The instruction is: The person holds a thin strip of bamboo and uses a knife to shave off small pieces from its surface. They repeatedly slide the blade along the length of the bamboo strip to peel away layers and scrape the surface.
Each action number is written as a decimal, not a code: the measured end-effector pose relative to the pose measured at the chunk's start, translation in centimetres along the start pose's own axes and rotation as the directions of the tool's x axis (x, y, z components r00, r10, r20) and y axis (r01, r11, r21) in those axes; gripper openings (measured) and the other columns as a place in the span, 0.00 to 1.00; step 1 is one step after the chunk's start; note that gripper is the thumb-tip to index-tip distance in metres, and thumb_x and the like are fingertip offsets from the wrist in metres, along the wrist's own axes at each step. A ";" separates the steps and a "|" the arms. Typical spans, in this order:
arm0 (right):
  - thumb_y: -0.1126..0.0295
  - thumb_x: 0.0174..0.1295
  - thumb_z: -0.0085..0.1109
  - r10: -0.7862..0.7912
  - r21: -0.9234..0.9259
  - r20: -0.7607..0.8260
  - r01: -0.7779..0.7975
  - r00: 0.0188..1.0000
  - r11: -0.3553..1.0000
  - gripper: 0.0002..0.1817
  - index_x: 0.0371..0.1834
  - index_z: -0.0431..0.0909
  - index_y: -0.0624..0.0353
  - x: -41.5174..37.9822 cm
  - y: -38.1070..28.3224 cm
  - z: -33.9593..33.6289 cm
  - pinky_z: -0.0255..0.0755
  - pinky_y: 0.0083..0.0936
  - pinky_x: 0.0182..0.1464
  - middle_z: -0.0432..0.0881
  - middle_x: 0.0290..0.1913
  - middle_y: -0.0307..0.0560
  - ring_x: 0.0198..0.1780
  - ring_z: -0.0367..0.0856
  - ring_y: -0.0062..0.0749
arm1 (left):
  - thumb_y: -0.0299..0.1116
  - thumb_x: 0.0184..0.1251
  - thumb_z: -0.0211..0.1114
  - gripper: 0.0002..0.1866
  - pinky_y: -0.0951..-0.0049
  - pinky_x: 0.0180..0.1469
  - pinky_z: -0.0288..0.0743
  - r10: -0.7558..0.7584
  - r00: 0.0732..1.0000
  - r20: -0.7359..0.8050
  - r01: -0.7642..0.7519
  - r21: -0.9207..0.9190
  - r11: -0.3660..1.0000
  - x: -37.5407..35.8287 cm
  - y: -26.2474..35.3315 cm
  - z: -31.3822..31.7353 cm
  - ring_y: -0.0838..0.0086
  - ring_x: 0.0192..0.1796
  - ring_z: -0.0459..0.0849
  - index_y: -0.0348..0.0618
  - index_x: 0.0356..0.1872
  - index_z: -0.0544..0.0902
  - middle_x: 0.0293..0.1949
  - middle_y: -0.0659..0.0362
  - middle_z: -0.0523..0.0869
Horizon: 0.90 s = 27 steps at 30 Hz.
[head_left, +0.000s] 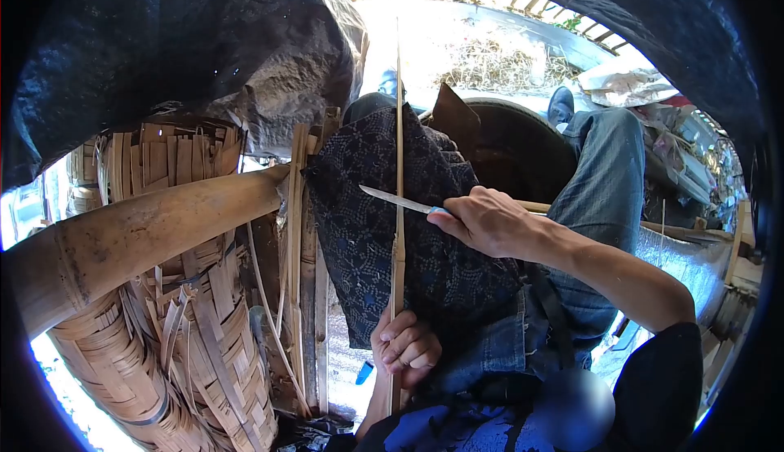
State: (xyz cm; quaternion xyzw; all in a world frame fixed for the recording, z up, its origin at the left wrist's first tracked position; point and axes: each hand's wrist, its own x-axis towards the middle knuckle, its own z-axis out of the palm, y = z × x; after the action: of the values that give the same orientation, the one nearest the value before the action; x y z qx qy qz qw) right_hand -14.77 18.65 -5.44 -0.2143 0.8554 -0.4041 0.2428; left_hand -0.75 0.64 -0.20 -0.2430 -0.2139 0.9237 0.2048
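Note:
My left hand (406, 347) is closed around the lower part of a long, thin bamboo strip (398, 268). The strip runs away from me, nearly upright in the view, over a dark patterned cloth (351, 231) spread on my lap. In my right hand (492, 222) is a knife (382, 195), its blade pointing left and crossing the strip above the left hand. The fingers wrap the knife's grip, and a pale shaft (535, 205) shows behind the hand.
A thick bamboo pole (163, 227) slants in from the left above woven bamboo rolls (122, 362). Upright slats (298, 289) stand beside my lap. Dark plastic sheeting (204, 44) hangs at upper left. A round dark container (518, 142) and straw (506, 64) lie beyond.

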 end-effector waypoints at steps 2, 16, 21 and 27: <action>0.48 0.69 0.39 0.047 -0.065 0.041 -0.044 0.998 0.997 0.31 0.13 0.70 0.60 0.1 -0.4 -0.4 0.65 0.34 0.15 0.68 0.08 0.48 0.09 0.69 0.38 | 0.45 0.74 0.34 0.25 0.87 0.10 0.45 -0.001 0.999 -0.032 0.001 0.000 1.000 -0.1 -0.2 0.3 0.87 0.05 0.67 0.51 0.17 0.69 0.06 0.68 0.71; 0.49 0.70 0.37 0.086 -0.022 0.064 -0.085 0.994 0.996 0.32 0.13 0.70 0.61 3.4 1.5 -1.3 0.69 0.35 0.17 0.70 0.10 0.50 0.11 0.72 0.37 | 0.48 0.75 0.33 0.27 0.87 0.09 0.44 0.029 0.999 -0.038 -0.030 -0.039 0.999 -1.4 -1.1 0.6 0.87 0.05 0.68 0.51 0.16 0.69 0.06 0.67 0.72; 0.51 0.71 0.36 0.086 -0.100 0.001 -0.085 0.996 0.991 0.32 0.12 0.69 0.61 5.6 3.0 -1.8 0.72 0.36 0.19 0.70 0.09 0.50 0.11 0.73 0.39 | 0.47 0.75 0.33 0.27 0.87 0.09 0.44 0.024 0.997 -0.067 -0.027 -0.045 0.999 -3.4 -1.9 0.7 0.87 0.05 0.68 0.52 0.15 0.69 0.06 0.67 0.73; 0.57 0.72 0.35 0.240 -0.084 -0.080 -0.246 0.968 0.966 0.23 0.30 0.71 0.65 10.0 6.4 -2.9 0.71 0.38 0.26 0.73 0.17 0.53 0.15 0.73 0.37 | 0.49 0.74 0.32 0.27 0.87 0.09 0.43 0.041 0.995 -0.096 -0.039 0.018 0.999 -5.3 -2.6 0.7 0.87 0.05 0.68 0.54 0.14 0.68 0.04 0.68 0.71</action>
State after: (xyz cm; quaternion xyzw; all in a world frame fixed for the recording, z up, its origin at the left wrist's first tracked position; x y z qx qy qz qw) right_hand -25.45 18.46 -11.33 -0.1048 0.9010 -0.3381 0.2507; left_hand 3.79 0.00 3.52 -0.2898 -0.1916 0.9165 0.1984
